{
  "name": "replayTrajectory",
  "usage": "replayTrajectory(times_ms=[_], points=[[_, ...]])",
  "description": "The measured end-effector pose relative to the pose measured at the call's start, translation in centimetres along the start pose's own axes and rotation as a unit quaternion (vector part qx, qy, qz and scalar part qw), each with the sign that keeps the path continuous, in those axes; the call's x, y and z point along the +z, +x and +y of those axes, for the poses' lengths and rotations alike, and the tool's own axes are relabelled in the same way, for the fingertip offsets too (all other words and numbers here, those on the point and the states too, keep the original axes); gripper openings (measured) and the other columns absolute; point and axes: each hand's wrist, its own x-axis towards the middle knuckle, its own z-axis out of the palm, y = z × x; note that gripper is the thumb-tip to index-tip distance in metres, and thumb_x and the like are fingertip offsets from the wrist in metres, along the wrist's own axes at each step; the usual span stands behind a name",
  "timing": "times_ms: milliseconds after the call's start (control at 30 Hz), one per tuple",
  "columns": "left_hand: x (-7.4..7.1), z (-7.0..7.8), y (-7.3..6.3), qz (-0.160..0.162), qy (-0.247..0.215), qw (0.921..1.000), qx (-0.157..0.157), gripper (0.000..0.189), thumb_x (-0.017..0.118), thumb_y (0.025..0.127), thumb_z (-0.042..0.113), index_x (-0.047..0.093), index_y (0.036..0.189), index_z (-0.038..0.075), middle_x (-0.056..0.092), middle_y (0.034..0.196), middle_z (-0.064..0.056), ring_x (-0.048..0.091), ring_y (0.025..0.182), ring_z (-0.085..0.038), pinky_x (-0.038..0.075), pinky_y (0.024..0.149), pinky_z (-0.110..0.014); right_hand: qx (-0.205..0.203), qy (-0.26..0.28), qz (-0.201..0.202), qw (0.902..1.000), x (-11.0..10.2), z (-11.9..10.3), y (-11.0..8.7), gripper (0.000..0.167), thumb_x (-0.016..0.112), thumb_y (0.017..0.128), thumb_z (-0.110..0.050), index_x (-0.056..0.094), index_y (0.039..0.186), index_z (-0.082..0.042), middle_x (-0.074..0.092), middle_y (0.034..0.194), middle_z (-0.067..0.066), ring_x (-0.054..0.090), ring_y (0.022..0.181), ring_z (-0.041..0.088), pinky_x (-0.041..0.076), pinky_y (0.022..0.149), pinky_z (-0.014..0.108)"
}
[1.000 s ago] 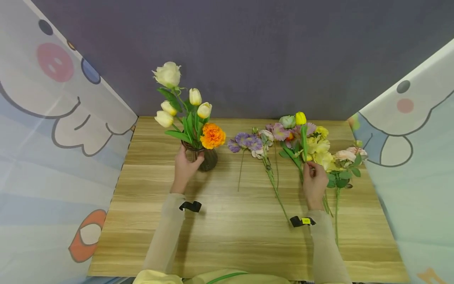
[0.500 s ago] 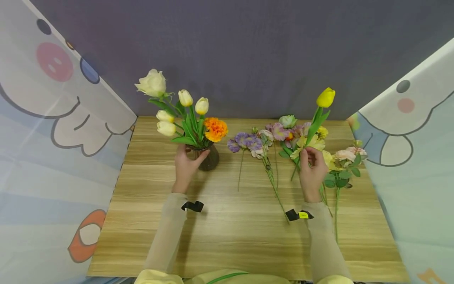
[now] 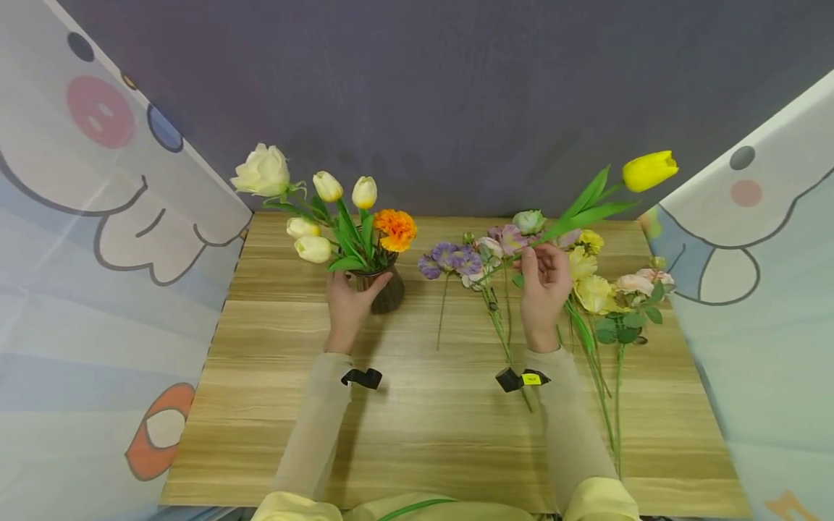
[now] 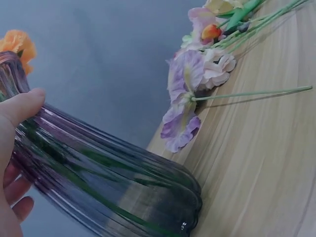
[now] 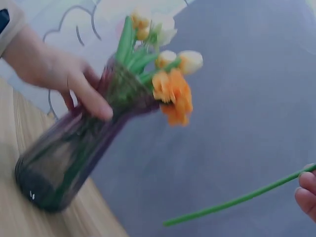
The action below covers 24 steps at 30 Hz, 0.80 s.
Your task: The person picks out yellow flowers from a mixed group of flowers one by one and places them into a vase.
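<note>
The right wrist view's edge cuts off the yellow tulip's stem [image 5: 237, 200]; the left wrist view's crops the ribbed see-through vase [image 4: 113, 173].

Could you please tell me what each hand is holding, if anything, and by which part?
The left hand holds the glass vase by its neck; the right hand holds the yellow tulip by its stem.

My left forearm [image 3: 311, 427] and right forearm [image 3: 570, 427] reach forward, well apart, the 2 slanting slightly toward each other. My left hand [image 3: 348, 304] is bent in a wide, rounded grip, its thumb [image 4: 23, 106] spread away from the fingers [image 4: 23, 208]. My right hand [image 3: 546, 293], a touch farther forward, holds a pinch, the right thumb [image 3: 531, 268] extended beside the curled right fingers [image 5: 307, 197].
</note>
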Motion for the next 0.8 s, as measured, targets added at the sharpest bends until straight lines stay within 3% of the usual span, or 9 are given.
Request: replayTrajectory(times_ms=[133, 233, 533, 633, 800], points=[[0.5, 0.0, 0.0, 0.011, -0.035, 0.9992, 0.013, 0.082, 0.091, 0.08, 0.03, 0.051, 0.149, 0.01, 0.06, 0.141, -0.013, 0.056, 0.131, -0.03, 0.044, 0.111, -0.049, -0.028, 0.026, -0.019, 0.9991, 2.2, -0.8, 0.5, 0.006, 0.059, 0.103, 0.0, 0.061, 0.105, 0.004, 0.067, 0.093, 0.008, 0.067, 0.079, 0.013, 0.057, 0.073, 0.027], [1.0, 0.1, 0.1, 0.015, -0.047, 0.9983, 0.03, 0.078, 0.092, 0.08, 0.028, 0.054, 0.146, 0.011, 0.065, 0.137, -0.01, 0.061, 0.127, -0.027, 0.047, 0.11, -0.044, -0.044, 0.049, -0.026, 0.9975, 3.5, -1.3, 0.8, 0.005, 0.06, 0.103, -0.002, 0.061, 0.106, 0.003, 0.068, 0.094, 0.009, 0.068, 0.08, 0.016, 0.058, 0.074, 0.028], [1.5, 0.1, 0.4, 0.024, -0.007, 0.9985, 0.049, 0.077, 0.092, 0.079, 0.033, 0.056, 0.144, 0.011, 0.069, 0.132, -0.011, 0.066, 0.119, -0.029, 0.053, 0.101, -0.047, -0.085, 0.099, -0.061, 0.9896, 7.6, -2.1, 1.9, 0.011, 0.06, 0.104, -0.008, 0.063, 0.11, 0.002, 0.072, 0.098, 0.009, 0.069, 0.082, 0.019, 0.058, 0.074, 0.033], [1.6, 0.0, 0.3, 0.03, -0.006, 0.9981, 0.054, 0.079, 0.092, 0.079, 0.031, 0.055, 0.145, 0.01, 0.068, 0.133, -0.012, 0.066, 0.12, -0.031, 0.053, 0.101, -0.048, -0.091, 0.097, -0.08, 0.9879, 9.1, -2.0, 1.7, 0.016, 0.061, 0.104, -0.009, 0.062, 0.109, 0.006, 0.072, 0.098, 0.012, 0.069, 0.081, 0.019, 0.057, 0.073, 0.032], [1.9, -0.2, 0.2, 0.036, 0.001, 0.9979, 0.054, 0.078, 0.094, 0.077, 0.027, 0.057, 0.143, 0.007, 0.069, 0.132, -0.014, 0.067, 0.119, -0.032, 0.053, 0.1, -0.048, -0.071, 0.074, -0.114, 0.9882, 11.0, -0.5, 0.6, 0.017, 0.057, 0.102, 0.004, 0.057, 0.109, 0.019, 0.071, 0.098, 0.016, 0.068, 0.082, 0.016, 0.057, 0.074, 0.028]])
